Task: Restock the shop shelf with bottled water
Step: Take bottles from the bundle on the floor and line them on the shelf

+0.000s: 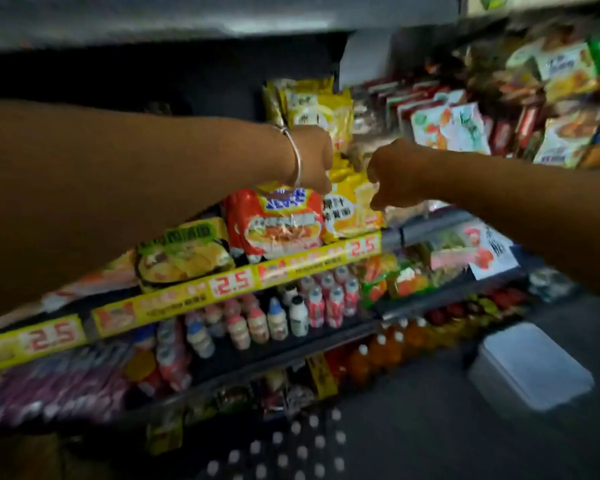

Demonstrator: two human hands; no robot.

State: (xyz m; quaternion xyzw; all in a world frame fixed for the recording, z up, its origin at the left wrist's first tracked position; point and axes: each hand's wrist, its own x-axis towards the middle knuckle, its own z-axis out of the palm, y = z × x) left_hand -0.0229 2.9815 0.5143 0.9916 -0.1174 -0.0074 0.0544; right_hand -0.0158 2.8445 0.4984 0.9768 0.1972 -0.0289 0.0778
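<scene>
I see no bottled water in this blurred view. Both my arms reach to a shop shelf (236, 282) with a yellow 2.5 price strip. My left hand (312, 157), with a silver bangle at the wrist, has its fingers curled into the top of a yellow noodle pack (347, 209). My right hand (395, 174) faces it, knuckles up, and grips the same pack's right side. The fingertips of both hands are hidden behind the pack. More yellow packs (312, 105) stand stacked just behind.
A red noodle pack (278, 223) sits left of the yellow one. Small white drink bottles (278, 320) fill the shelf below, with orange drink bottles (388, 351) lower still. Packaged snacks (461, 126) crowd the right shelves. A grey box (530, 368) lies on the dark floor.
</scene>
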